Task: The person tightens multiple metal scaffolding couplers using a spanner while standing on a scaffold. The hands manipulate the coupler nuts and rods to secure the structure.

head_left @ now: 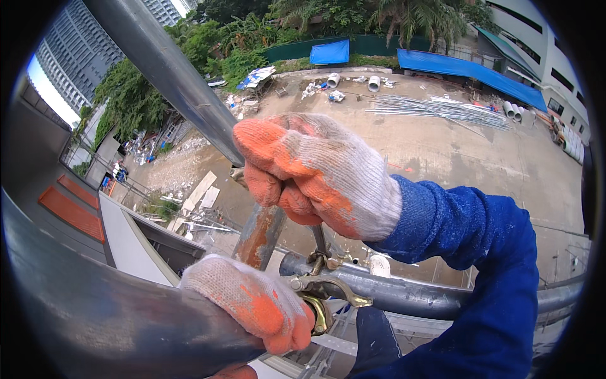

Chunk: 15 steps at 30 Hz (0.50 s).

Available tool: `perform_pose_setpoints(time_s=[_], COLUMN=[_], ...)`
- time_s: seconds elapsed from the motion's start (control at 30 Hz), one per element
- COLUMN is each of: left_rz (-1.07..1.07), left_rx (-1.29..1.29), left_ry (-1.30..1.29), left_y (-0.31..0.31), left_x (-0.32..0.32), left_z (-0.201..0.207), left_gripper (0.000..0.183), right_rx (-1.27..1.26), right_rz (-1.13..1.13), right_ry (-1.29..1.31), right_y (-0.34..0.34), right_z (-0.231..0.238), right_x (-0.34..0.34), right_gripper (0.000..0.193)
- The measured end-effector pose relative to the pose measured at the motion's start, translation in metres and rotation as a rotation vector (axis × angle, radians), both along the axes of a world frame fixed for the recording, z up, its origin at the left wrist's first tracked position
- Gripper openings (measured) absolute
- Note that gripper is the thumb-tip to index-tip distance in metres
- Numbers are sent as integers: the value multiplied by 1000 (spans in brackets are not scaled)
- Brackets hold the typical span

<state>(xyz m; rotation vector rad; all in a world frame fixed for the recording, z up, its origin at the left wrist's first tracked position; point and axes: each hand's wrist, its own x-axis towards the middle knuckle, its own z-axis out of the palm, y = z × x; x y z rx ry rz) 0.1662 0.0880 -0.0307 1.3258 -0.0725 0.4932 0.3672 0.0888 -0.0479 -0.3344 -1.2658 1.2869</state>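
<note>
My right hand point(322, 174), in a white knit glove with orange-coated fingers, is closed in a fist in front of a diagonal steel pipe point(167, 76). What it grips is hidden. A short dark metal rod point(320, 240) shows just beneath the fist, running down to a scaffold clamp point(323, 281) on a horizontal pipe point(404, 294). My left hand point(255, 303), gloved alike, wraps over the near end of a thick steel pipe point(139, 316). Its fingers lie beside the clamp's brassy, open curved jaw. The diagonal pipe's lower part point(262, 234) is rusty.
I am high above a concrete yard point(448, 170). Far below lie bundled metal pipes point(442, 112), concrete rings point(374, 83) and blue tarps point(470, 69). At left stands a wall with orange panels point(72, 213). My dark trouser leg point(374, 338) shows under the clamp.
</note>
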Motion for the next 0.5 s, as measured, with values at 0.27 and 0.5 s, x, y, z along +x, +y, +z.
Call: perform_pose_setpoints(time_s=[0.27,0.5], left_rz=[-232,-80], left_rx=[173,44], left_ry=[45,137], left_y=[19,7], left_x=[-3,-4], left_z=[1,8], left_gripper=[51,45], right_rx=[-82,-3], right_rz=[22,-82], right_ry=[132,-62], right_y=[-7,0], right_z=[5,14], right_x=[4,0], right_gripper=[42,46])
